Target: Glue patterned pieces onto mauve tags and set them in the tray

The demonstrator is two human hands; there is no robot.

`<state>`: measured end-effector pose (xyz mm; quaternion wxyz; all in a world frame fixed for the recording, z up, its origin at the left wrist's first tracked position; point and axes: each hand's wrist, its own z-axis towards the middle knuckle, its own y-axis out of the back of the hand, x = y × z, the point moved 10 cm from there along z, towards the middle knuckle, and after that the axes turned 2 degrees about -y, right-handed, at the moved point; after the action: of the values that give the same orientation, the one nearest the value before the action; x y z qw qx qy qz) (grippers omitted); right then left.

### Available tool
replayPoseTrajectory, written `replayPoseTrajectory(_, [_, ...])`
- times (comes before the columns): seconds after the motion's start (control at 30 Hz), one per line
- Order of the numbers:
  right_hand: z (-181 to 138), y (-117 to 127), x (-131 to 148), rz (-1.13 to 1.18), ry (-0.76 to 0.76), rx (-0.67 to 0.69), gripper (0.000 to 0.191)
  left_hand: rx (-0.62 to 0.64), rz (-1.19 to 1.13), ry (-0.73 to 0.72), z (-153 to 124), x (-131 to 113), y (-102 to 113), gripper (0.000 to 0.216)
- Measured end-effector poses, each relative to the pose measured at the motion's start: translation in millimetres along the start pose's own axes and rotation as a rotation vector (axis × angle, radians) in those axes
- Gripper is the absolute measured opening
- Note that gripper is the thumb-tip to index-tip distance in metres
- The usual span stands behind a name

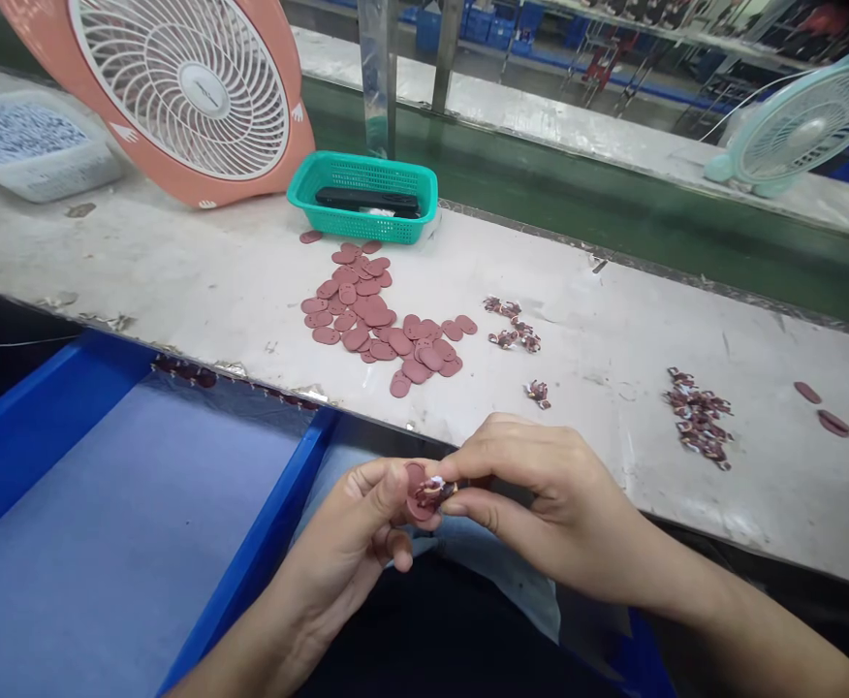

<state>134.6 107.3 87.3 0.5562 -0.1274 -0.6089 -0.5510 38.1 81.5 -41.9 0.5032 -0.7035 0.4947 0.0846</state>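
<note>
My left hand (366, 528) pinches a reddish-brown oval base (416, 477) between thumb and fingers, just in front of the table edge. A small painted figurine (435, 492), brown with white and dark parts, is gripped by the fingertips of my right hand (533, 485). It is held against the face of the oval base; whether it is seated there I cannot tell. Beyond my hands lies a loose pile of similar oval bases (373, 310). To their right are a few small figurines (516, 330) and a single figurine (539, 393).
A denser cluster of figurines (697, 417) and two oval pieces (833, 423) lie at the right of the table (599, 330). Behind the pile stands a green basket (362, 230) with a black object inside. An orange fan (290, 58), a white tub (68, 179) and a blue bin (250, 543) are left.
</note>
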Motion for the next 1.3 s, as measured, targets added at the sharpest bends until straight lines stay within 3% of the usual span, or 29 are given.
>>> replayPoseTrajectory(0.37, [-2, -4, 7, -0.084, 0.068, 0.032, 0.016, -0.069, 0.007, 0.019, 0, 3, 3, 0.037])
replayPoseTrajectory(1.3, [8, -11, -3, -0.036, 0.015, 0.078, 0.012, -0.098, -0.040, 0.029, 3, 7, 12, 0.032])
